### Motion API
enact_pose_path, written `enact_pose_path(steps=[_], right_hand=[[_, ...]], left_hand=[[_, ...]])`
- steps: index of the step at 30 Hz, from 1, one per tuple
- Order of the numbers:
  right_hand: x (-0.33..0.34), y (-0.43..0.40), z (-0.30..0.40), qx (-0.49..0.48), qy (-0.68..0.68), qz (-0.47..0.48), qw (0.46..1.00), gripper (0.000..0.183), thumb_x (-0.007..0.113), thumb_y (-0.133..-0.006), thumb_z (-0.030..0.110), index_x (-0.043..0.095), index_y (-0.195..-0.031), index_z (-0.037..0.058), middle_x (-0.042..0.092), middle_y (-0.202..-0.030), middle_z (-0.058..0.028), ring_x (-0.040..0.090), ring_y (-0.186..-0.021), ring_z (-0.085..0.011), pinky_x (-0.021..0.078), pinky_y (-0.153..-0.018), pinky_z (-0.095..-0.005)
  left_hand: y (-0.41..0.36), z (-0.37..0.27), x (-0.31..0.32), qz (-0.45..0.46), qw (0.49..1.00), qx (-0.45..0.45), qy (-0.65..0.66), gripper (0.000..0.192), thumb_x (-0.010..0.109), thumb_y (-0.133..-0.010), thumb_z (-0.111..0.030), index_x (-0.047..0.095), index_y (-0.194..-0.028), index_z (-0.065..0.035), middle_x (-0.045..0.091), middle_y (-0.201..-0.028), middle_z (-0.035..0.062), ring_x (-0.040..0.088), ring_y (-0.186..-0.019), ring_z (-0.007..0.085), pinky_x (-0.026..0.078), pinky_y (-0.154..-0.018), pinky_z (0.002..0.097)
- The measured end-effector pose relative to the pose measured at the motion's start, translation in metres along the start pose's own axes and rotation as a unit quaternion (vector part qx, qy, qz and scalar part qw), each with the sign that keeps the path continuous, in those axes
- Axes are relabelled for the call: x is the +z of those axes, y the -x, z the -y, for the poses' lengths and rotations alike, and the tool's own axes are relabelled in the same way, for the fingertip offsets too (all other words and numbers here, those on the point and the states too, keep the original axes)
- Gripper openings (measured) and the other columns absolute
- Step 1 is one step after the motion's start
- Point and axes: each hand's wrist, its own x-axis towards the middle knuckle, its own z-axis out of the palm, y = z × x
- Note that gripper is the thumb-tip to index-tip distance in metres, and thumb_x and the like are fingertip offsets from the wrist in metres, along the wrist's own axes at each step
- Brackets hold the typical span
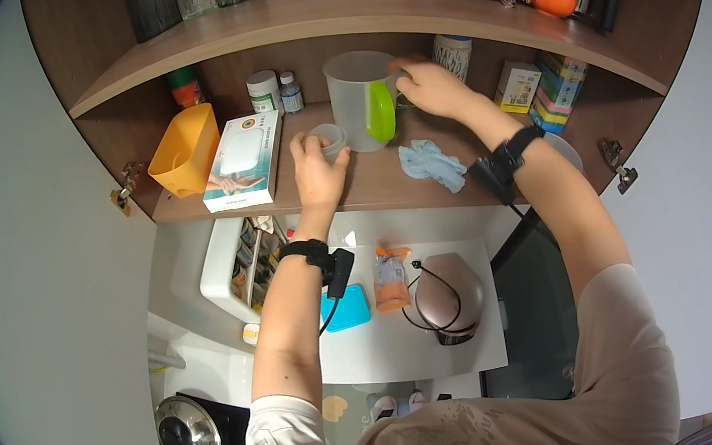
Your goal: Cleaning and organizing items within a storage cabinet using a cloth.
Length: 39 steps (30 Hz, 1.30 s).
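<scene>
In the lower compartment of a wall cabinet, my left hand has its fingers around a small clear plastic cup near the shelf's front edge. Just behind that cup stands a translucent plastic pitcher with a bright green handle. My right hand reaches in beside the pitcher's right side, its fingertips blurred near the rim. Something clear, perhaps glass, shows under those fingers, and the grip on it is unclear. A crumpled pale blue cloth lies below my right hand.
Left of the cup are a white printed box and a yellow plastic bin. A white jar and small bottle stand behind. Small cartons sit at right. An upper shelf overhangs; open doors flank me.
</scene>
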Motion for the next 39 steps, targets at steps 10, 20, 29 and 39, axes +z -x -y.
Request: enact_pose_path(steps=[10, 20, 29, 39], right_hand=[[0.056, 0.023, 0.013, 0.023, -0.064, -0.064, 0.996, 0.044, 0.065, -0.082, 0.032, 0.055, -0.103, -0.0059, 0.065, -0.087, -0.0269, 0.064, -0.083, -0.0426, 0.0523, -0.075, -0.0473], [0.057, 0.082, 0.034, -0.087, 0.026, -0.054, 0.994, 0.026, 0.060, -0.089, 0.023, 0.050, -0.093, -0.0009, 0.064, -0.082, -0.0244, 0.063, -0.078, -0.0423, 0.0512, -0.068, -0.0495], [0.039, 0.089, 0.041, -0.054, -0.026, -0.010, 0.998, 0.032, 0.060, -0.088, 0.027, 0.050, -0.092, -0.0033, 0.063, -0.081, -0.0278, 0.063, -0.078, -0.0441, 0.0516, -0.070, -0.0507], [0.038, 0.084, 0.044, -0.013, -0.076, 0.013, 0.997, 0.037, 0.060, -0.087, 0.028, 0.052, -0.098, -0.0061, 0.065, -0.086, -0.0278, 0.064, -0.083, -0.0448, 0.0522, -0.073, -0.0493]], left_hand=[[-0.054, -0.053, -0.052, -0.118, 0.986, 0.115, -0.012, 0.042, 0.083, -0.074, -0.030, 0.058, -0.085, 0.0019, 0.052, -0.126, 0.0229, 0.059, -0.103, 0.0326, 0.050, -0.080, 0.0366], [-0.094, -0.107, -0.071, 0.169, 0.954, 0.198, -0.145, 0.046, 0.084, -0.066, -0.035, 0.069, -0.088, 0.0025, 0.064, -0.083, 0.0206, 0.062, -0.082, 0.0336, 0.051, -0.074, 0.0397], [-0.099, -0.135, -0.038, 0.396, 0.847, 0.110, -0.337, 0.035, 0.070, -0.077, -0.031, 0.073, -0.097, -0.0022, 0.068, -0.104, 0.0204, 0.065, -0.098, 0.0347, 0.052, -0.086, 0.0385], [-0.122, -0.086, 0.001, 0.453, 0.754, 0.213, -0.426, 0.037, 0.049, -0.087, -0.021, 0.067, -0.112, -0.0007, 0.065, -0.115, 0.0208, 0.061, -0.111, 0.0328, 0.048, -0.094, 0.0409]])
